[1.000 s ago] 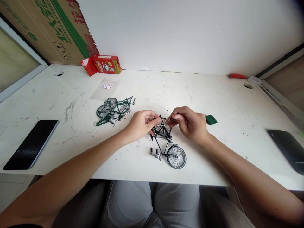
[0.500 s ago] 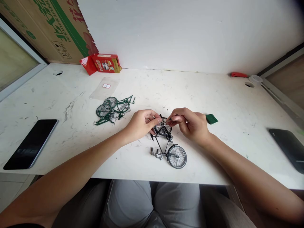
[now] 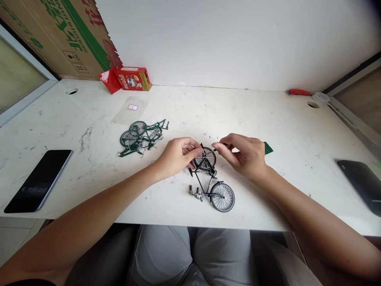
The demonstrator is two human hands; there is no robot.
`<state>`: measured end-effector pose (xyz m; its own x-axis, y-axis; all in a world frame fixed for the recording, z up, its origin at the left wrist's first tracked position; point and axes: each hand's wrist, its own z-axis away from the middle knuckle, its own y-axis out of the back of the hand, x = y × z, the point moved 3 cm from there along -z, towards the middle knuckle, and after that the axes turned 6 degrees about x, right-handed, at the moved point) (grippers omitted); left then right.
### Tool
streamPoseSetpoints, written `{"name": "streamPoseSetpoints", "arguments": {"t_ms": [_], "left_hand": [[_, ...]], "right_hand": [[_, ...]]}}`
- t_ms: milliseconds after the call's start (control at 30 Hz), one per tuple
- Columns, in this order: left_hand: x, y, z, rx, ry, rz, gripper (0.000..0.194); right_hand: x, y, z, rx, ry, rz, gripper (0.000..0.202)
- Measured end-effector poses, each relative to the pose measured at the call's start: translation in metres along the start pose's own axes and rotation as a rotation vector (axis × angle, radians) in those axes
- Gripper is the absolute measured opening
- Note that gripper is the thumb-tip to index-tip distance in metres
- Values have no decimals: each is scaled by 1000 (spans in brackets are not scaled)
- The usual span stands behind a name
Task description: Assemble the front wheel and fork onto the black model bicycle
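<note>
A black model bicycle [image 3: 202, 183] lies on its side in front of me, its handlebar and one wheel nearest the table edge. My left hand [image 3: 182, 155] grips the far wheel [image 3: 210, 159] at its left side, thumb and fingers closed on the rim area. Just right of that wheel, my right hand [image 3: 242, 153] is closed in a pinch, apart from the bicycle. A thin dark bit shows at its fingertips, too small to name. Left of my hands lie green model bicycle parts [image 3: 139, 137], with wheels and frame pieces heaped together.
A clear plastic bag [image 3: 126, 113] with a label lies behind the green parts. A red box [image 3: 133, 78] stands at the back by a carton [image 3: 68, 35]. One phone [image 3: 38, 180] lies left, a dark flat object [image 3: 361, 184] right. A green piece [image 3: 268, 148] lies beyond my right hand.
My right hand has drawn back to the right, away from the wheel's hub, still pinched. The left hand and the bicycle have stayed in place.
</note>
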<state>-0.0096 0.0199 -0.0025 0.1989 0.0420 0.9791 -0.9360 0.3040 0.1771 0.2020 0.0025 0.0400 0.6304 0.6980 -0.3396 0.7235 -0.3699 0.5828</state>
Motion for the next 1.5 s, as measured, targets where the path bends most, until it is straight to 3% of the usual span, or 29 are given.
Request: {"name": "streamPoseSetpoints", "arguments": {"t_ms": [200,333,467,700,967,1133,1233,1367,1500], "left_hand": [[6,-2,3,-1,37,1,22],[5,-2,3,0,25,-2,22],[4,-1,3,-1,8,-2,22],[6,-2,2,7,13,16,19],[0,-2,2,11,-18,29,25],[-1,-3,1,10,-22,66,22],[-1,-3,1,6,-24,59,23],[0,-2,1,0,-9,45,25],[-1,-2,0,0,-6,48,25]], "right_hand": [[-2,2,-7,-96,106,162,50],[-5,5,-10,-206,137,249,41],[-5,10,-13,-351,106,189,28],[-7,13,-17,-451,22,81,47],[-6,12,-13,-360,-15,197,45],[-5,6,-13,-292,-68,-66,30],[-4,3,-10,-173,-111,-214,28],[-1,3,-3,-1,-193,-296,30],[1,5,-2,23,-210,-345,19]]}}
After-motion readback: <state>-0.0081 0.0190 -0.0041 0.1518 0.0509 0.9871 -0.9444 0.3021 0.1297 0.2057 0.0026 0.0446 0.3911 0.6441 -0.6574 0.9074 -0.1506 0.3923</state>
